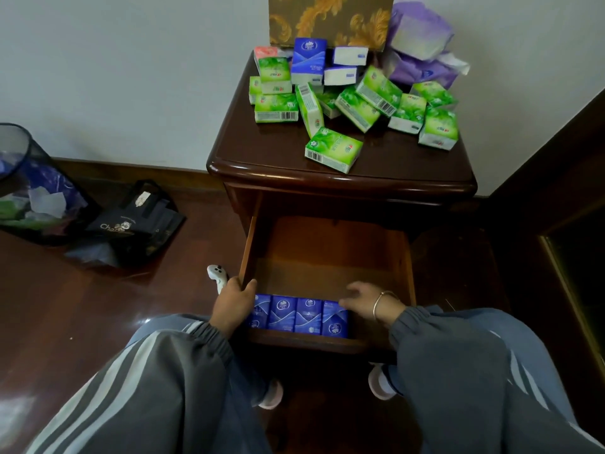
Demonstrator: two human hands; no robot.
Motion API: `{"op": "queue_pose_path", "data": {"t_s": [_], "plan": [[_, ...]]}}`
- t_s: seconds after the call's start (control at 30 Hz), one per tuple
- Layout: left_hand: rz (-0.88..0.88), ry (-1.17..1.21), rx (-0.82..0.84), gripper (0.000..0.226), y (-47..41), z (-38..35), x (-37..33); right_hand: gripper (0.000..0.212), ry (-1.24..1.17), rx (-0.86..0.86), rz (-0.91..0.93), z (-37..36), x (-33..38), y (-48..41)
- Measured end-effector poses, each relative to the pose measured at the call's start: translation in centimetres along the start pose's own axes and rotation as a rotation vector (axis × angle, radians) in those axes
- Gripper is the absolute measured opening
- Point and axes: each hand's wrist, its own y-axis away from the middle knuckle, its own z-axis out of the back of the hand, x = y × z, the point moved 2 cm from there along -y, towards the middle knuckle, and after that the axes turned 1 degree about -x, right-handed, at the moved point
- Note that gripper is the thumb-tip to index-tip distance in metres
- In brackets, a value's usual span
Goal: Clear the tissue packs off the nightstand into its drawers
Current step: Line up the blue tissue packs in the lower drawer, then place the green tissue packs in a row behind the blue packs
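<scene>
The dark wood nightstand carries several green tissue packs, a blue pack, white packs, a pink pack and purple packs. Its drawer stands pulled out, with a row of several blue tissue packs upright along its front wall. My left hand grips the drawer's left front corner, thumb inside. My right hand reaches into the drawer with relaxed fingers, touching the top of the rightmost blue pack.
A gold-patterned box leans on the wall behind the packs. A mesh waste bin and a black bag sit on the wood floor at the left. A white controller lies beside the drawer. Dark furniture stands at the right.
</scene>
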Motion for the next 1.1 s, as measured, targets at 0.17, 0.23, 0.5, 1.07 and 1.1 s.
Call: {"op": "queue_pose_path", "data": {"t_s": [0.17, 0.23, 0.5, 1.07, 1.1], "plan": [[0.030, 0.008, 0.038, 0.028, -0.3, 1.3, -0.7, 0.031, -0.075, -0.333, 0.324, 9.4, 2.8, 6.4], [-0.001, 0.045, -0.060, 0.040, -0.1, 2.5, -1.7, 0.023, -0.149, -0.620, 0.424, 13.7, 2.7, 8.5], [-0.407, 0.203, -0.342, 0.023, 2.1, 8.7, -11.5, 0.059, 0.138, -0.975, 0.301, 20.7, 0.1, 4.3], [-0.384, 0.174, -0.301, 0.089, -2.8, 6.2, -29.5, 0.059, 0.105, -0.941, 0.244, 19.6, 0.0, 1.0], [-0.361, 0.163, -0.287, 0.094, -3.0, 6.0, -29.9, 0.059, 0.103, -0.938, 0.242, 19.6, 0.0, 1.1]]}}
